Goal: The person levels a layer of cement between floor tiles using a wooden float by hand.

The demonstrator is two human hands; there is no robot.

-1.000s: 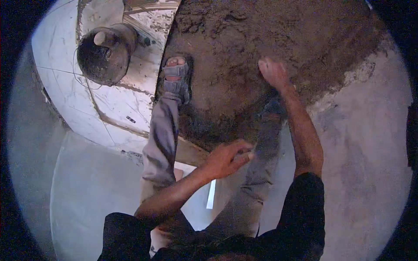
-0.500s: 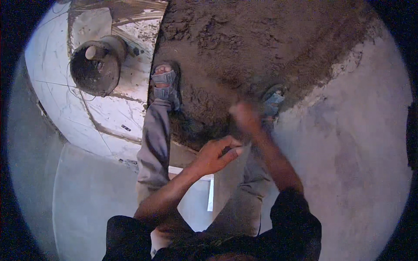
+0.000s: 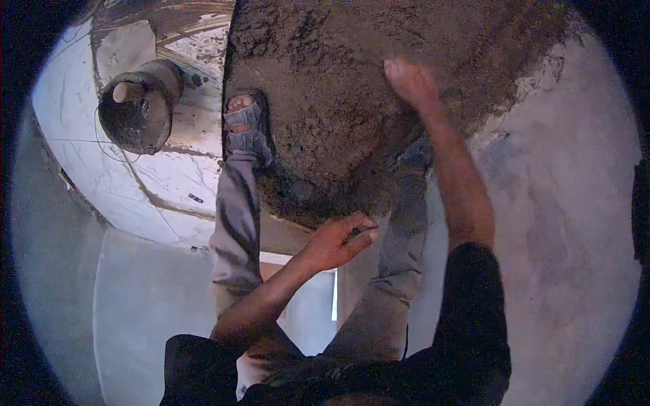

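Observation:
My right hand (image 3: 414, 84) reaches forward over a wide bed of wet brown mortar (image 3: 318, 88). Its fingers look closed and slightly blurred; whatever they may hold cannot be made out against the mortar. Nearer to me, my left hand (image 3: 335, 243) hangs between my knees with curled fingers. A gap shows between its thumb and forefinger, and nothing is visible in it. My left foot in a grey sandal (image 3: 247, 128) stands on the mortar's left edge. The right foot is mostly hidden behind my right forearm.
At the left, a mortar-smeared bucket (image 3: 135, 125) with a pale rounded handle end (image 3: 123, 92) sticking out stands on white marbled tiles (image 3: 179, 179). A small dark object (image 3: 196, 198) lies on those tiles. A grey plastered surface (image 3: 542, 237) runs along the right side.
My right hand has swung forward and slightly right, farther over the mortar. The left hand has stayed nearly still. The view has shifted slightly.

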